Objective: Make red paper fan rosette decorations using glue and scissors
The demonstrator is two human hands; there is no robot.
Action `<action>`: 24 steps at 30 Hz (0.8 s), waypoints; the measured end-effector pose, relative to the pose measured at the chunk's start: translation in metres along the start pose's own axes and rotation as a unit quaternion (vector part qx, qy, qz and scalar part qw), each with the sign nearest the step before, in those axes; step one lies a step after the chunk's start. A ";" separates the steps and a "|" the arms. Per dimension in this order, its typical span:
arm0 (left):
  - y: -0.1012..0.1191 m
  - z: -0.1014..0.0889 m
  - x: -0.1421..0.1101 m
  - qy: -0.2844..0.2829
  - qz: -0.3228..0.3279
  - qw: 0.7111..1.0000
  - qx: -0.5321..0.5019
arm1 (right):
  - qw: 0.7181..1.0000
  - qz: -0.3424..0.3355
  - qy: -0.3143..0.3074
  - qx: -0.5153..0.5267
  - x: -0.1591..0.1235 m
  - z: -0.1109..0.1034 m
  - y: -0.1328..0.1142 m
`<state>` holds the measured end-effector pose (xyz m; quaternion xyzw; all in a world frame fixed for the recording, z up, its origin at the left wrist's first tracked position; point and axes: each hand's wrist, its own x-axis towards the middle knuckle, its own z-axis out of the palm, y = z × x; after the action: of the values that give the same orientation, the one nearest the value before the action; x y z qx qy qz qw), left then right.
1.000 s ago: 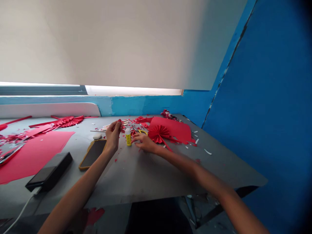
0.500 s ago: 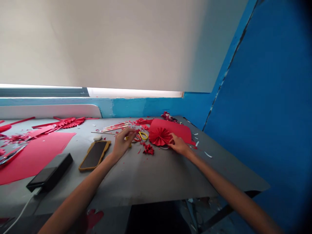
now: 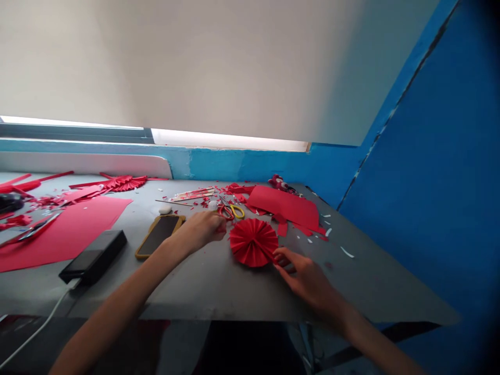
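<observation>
On grey tabletop (image 3: 219,291), just right of centre, red pleated paper rosette (image 3: 253,242) lies flat betw. both hands. Right hand (image 3: 308,276): fingers (image 3: 282,263) spread apart, tips at rosette's lower-right rim, no clamp visible. Left hand (image 3: 199,229): fingers (image 3: 217,224) curled together just left of rosette, apparently not touching it. Can't tell if they hold anything, palm side hidden.

Risks: nothing visibly fixes rosette, so sideways push from right fingertips could slide it or bend a pleat. Yellow-handled scissors (image 3: 232,211) sit just above it, close to left hand; a careless reach could knock them, blades hard to make out. Loose red paper scraps (image 3: 242,195) could catch on rosette. Left forearm passes near phone in tan case (image 3: 158,235); elbow swing could shift it. Black power bank (image 3: 94,256) has white cable (image 3: 39,328) running over front edge, possible snag.

Unclear: rosette underside and centre join, plus small white item (image 3: 213,205), too small to ID.
</observation>
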<state>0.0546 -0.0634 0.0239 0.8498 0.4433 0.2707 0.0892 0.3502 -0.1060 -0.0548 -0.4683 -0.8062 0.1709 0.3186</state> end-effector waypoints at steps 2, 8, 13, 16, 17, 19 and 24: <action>-0.001 0.008 -0.005 -0.083 -0.024 0.992 0.087 | 1.000 0.003 -0.031 -0.004 -0.004 0.001 -0.009; 0.007 0.019 -0.006 -0.221 -0.037 0.955 0.193 | 0.995 0.024 -0.091 -0.016 -0.008 0.001 -0.025; 0.025 0.020 0.003 -0.243 -0.029 0.941 0.234 | 0.992 0.019 -0.121 -0.019 -0.009 0.000 -0.026; 0.030 0.022 0.005 -0.270 -0.029 0.929 0.253 | 0.991 0.017 -0.129 -0.025 -0.009 0.000 -0.025; 0.030 0.023 0.005 -0.271 -0.027 0.927 0.259 | 0.991 0.016 -0.132 -0.028 -0.009 0.000 -0.025; 0.029 0.027 0.004 -0.264 -0.021 0.926 0.268 | 0.990 0.012 -0.136 -0.036 -0.009 0.000 -0.024; 0.025 0.034 0.003 -0.262 -0.021 0.925 0.274 | 0.990 0.004 -0.135 -0.042 -0.009 0.000 -0.024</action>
<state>0.0917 -0.0730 0.0067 0.8725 0.4783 -0.0956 -0.0282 0.3379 -0.1258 -0.0444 -0.4570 -0.8464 0.2003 0.1862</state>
